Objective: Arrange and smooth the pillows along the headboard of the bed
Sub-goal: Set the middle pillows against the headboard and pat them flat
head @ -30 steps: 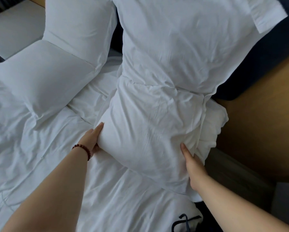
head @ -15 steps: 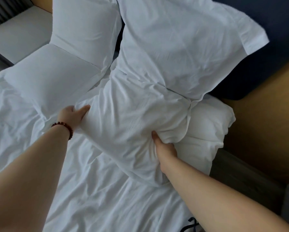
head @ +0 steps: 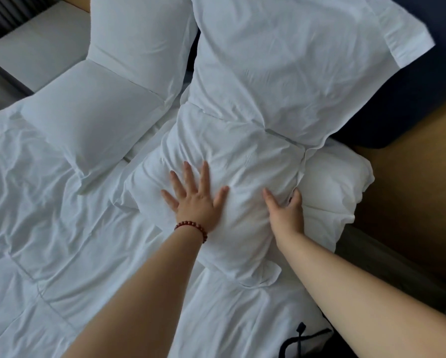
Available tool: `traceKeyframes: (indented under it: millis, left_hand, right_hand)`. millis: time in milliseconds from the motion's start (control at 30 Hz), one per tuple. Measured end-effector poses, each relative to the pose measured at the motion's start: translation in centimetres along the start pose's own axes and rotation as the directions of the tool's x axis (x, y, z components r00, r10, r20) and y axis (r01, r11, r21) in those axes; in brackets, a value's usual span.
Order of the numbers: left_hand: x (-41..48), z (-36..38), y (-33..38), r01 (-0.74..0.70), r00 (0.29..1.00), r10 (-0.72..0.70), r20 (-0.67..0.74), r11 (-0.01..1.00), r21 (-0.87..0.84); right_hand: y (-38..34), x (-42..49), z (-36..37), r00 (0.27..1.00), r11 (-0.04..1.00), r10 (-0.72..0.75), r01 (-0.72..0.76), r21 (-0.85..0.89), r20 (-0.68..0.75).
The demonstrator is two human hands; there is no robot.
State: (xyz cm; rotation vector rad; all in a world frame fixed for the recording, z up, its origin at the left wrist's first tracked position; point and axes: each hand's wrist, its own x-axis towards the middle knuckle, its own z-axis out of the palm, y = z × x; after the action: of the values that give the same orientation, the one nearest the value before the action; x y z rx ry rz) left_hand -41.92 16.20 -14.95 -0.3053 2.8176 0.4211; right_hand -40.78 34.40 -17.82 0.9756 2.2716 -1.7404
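The front right pillow (head: 242, 156), white and creased, lies flat on the bed with its open end bulging toward the right edge. My left hand (head: 194, 196), a red bead bracelet at its wrist, presses flat on the pillow with fingers spread. My right hand (head: 285, 211) pinches a bunched fold of the same pillow's case between thumb and fingers. Behind it, the back right pillow (head: 281, 60) leans against the dark blue headboard (head: 410, 86). To the left, the front left pillow (head: 92, 120) lies in front of the back left pillow (head: 139, 34).
A wrinkled white duvet (head: 49, 241) covers the bed below and left of the pillows. A grey ledge (head: 36, 55) sits at the top left. A tan wooden surface (head: 410, 189) and the grey bed side (head: 371, 254) lie to the right. A dark strap (head: 301, 337) lies at the bottom.
My left hand left the pillow's left edge and now lies flat on top of it. My right hand still grips the bunched case, further right. The pillow has settled flatter.
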Motion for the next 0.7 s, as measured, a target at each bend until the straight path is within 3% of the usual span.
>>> traceKeyframes:
  millis: [133, 433, 533, 600, 700]
  left_hand:
    - [1.2, 0.3, -0.5, 0.025, 0.998, -0.027, 0.057, 0.999, 0.026]
    - [1.5, -0.5, 0.4, 0.076, 0.984, -0.091, 0.154, 0.992, 0.101]
    - [0.8, -1.9, 1.8, 0.115, 0.989, -0.114, 0.089, 0.993, -0.010]
    - [0.3, -2.7, 3.8, 0.109, 0.993, -0.114, -0.032, 0.986, -0.125]
    - [0.8, -4.1, 8.8, -0.009, 0.988, -0.022, -0.155, 0.981, -0.196]
  right_hand:
    - [-0.8, 0.9, -1.3, 0.998, 0.998, -0.044, 0.043, 0.036, 0.035]
    - [-5.2, 1.4, -5.8, 0.939, 0.936, -0.342, 0.342, -0.083, 0.008]
    - [-9.7, 2.7, -8.1, 0.846, 0.840, -0.532, 0.525, -0.139, -0.020]
    - [-13.1, 3.9, -9.5, 0.736, 0.723, -0.677, 0.656, -0.215, -0.030]
    - [-17.9, 6.7, -10.9, 0.572, 0.538, -0.820, 0.766, -0.352, -0.007]
